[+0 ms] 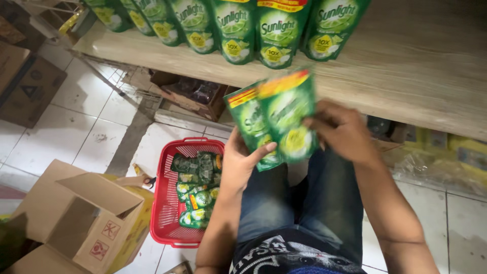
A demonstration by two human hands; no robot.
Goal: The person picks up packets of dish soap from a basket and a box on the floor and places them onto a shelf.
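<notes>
Two green refill pouches [276, 116] with red and yellow tops are held together in front of a wooden shelf [406, 81]. My left hand [243, 160] grips them from below, thumb across the front of the left pouch. My right hand [342, 129] holds the right edge of the front pouch. Both pouches are blurred. On the shelf above stands a row of several matching green pouches [238, 28].
A red plastic basket [165, 203] with more green pouches sits on the white tiled floor at my left. An open cardboard box [86, 218] lies beside it. Another box of goods [195, 96] rests under the shelf. Wrapped yellow packs [446, 157] lie at the right.
</notes>
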